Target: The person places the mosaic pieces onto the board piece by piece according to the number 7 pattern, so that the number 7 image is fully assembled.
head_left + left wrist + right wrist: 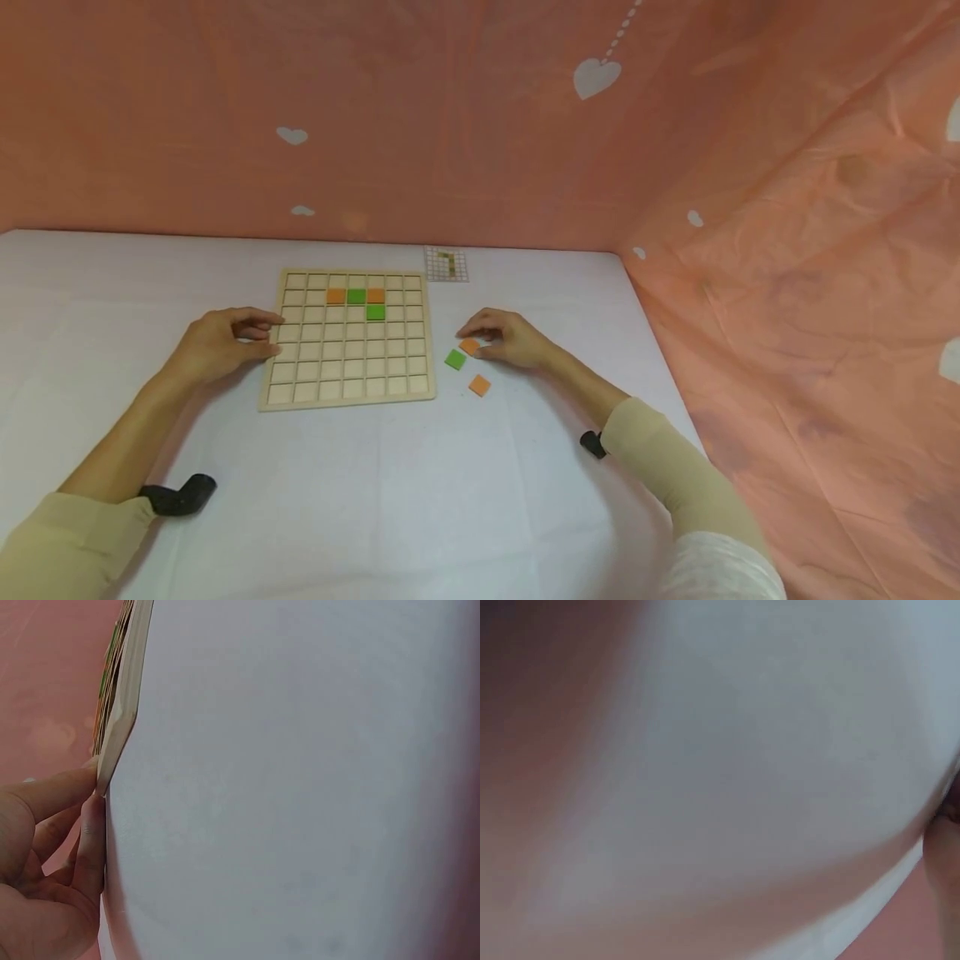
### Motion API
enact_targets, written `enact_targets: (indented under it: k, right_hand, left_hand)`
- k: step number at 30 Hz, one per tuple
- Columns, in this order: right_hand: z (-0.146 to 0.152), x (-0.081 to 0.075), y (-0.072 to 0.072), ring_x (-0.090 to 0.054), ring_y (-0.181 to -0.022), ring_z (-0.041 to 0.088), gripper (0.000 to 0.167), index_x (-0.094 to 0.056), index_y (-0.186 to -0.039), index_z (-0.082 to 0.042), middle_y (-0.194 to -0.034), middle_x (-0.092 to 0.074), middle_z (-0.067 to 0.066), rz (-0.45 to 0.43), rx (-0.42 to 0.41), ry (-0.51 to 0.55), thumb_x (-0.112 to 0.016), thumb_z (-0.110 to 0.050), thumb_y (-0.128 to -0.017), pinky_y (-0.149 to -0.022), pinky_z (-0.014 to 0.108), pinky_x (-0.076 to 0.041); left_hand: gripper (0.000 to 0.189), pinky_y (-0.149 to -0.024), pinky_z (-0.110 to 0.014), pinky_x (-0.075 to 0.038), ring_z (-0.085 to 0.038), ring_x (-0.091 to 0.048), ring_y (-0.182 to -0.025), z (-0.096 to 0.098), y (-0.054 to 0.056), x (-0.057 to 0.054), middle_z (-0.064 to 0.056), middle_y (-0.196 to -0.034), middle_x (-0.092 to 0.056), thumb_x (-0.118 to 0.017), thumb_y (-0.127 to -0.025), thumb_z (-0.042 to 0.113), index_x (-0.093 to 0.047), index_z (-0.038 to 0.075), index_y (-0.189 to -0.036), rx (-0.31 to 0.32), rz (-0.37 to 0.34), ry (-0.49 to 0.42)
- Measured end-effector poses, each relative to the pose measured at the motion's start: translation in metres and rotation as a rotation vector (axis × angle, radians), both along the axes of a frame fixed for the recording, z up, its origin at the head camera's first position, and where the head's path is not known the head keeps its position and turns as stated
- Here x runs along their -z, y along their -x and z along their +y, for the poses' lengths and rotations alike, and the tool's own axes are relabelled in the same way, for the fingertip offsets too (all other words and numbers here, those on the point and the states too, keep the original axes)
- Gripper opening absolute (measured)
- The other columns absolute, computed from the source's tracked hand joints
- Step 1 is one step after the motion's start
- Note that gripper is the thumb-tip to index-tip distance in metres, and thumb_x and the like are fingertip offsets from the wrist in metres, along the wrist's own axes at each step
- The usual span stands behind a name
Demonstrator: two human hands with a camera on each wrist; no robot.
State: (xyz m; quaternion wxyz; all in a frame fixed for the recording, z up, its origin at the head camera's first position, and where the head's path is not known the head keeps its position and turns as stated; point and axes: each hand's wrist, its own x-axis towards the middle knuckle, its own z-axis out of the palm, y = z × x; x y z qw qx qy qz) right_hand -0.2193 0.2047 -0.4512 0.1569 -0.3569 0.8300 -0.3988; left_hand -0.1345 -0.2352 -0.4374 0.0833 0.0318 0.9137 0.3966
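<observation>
A wooden grid board (352,407) lies on the white-covered table. Orange and green square tiles sit in some of its cells, such as the green tile (376,312) below the top-row ones. At the board's left edge, my left hand (217,343) holds the rim between thumb and fingers; the left wrist view shows the thumb (56,791) at the board's corner. To the right of the board, my right hand (513,337) pinches an orange tile (469,346) with thumb and forefinger, close to the tabletop. The right wrist view catches only a sliver of that hand.
A loose green tile (455,359) and another orange tile (479,385) lie near the right hand. Behind the board's right corner is a small pattern card (447,264). A pinkish-orange cloth (450,125) with white hearts hangs behind and to the right of the table.
</observation>
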Motion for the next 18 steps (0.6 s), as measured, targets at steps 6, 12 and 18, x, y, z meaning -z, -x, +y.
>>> enact_targets:
  k: [6,12,18]
  right_hand:
    - [-0.0044,0.0052,-0.0008,-0.06,-0.102,0.015,0.028,-0.075,-0.111,-0.01,-0.11,-0.068,0.0,0.043,-0.002,0.031,-0.079,-0.006,-0.084,-0.083,0.027,-0.047]
    - [-0.0068,0.0066,-0.0039,-0.06,-0.1,0.014,0.025,-0.076,-0.109,-0.011,-0.107,-0.069,-0.002,0.049,0.045,-0.001,-0.08,-0.008,-0.084,-0.083,0.027,-0.048]
    - [-0.0074,0.0041,-0.005,-0.059,-0.095,0.013,0.025,-0.077,-0.108,-0.013,-0.105,-0.069,-0.005,0.043,0.109,-0.036,-0.081,-0.011,-0.083,-0.082,0.027,-0.048]
  left_hand:
    - [0.048,-0.088,-0.045,-0.041,-0.035,-0.06,-0.105,-0.0012,-0.0015,-0.0005,-0.022,-0.111,-0.068,-0.076,-0.089,0.022,-0.062,0.001,-0.129,-0.009,0.0,0.005]
    - [0.049,-0.087,-0.043,-0.04,-0.036,-0.059,-0.106,-0.0022,-0.0018,-0.0028,-0.022,-0.112,-0.068,-0.076,-0.089,0.024,-0.061,0.002,-0.13,-0.001,-0.013,0.003]
    - [0.048,-0.089,-0.046,-0.04,-0.034,-0.06,-0.105,-0.0016,-0.0003,-0.0035,-0.02,-0.11,-0.069,-0.076,-0.088,0.025,-0.063,0.004,-0.129,0.01,0.0,-0.002]
